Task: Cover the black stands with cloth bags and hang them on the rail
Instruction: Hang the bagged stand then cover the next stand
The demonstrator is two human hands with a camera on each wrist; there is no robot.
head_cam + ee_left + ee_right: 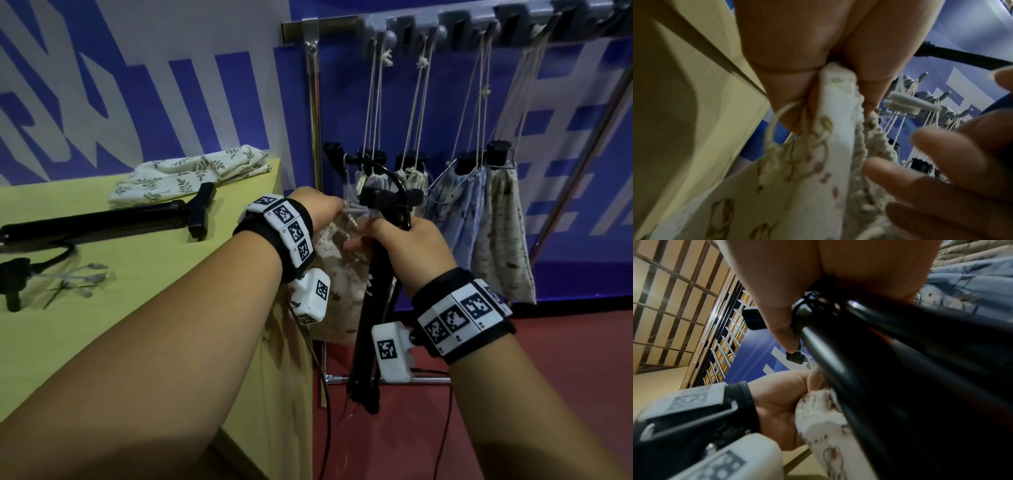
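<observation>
From the head view we see the right hand [416, 245] wrapped around a folded black stand [371, 329] at 6 o'clock of the rail [445, 25], while the left hand [317, 212] pinches the printed cloth bag [334, 274] at 9 o'clock of the stand. A second stand [102, 221] lies on the yellow table [137, 325].

At the left wrist we see fingers [789, 97] clamping the bag's gathered mouth [836, 113].

At the right wrist we see the thumb [777, 318] closed on the stand's tube [869, 369].
</observation>
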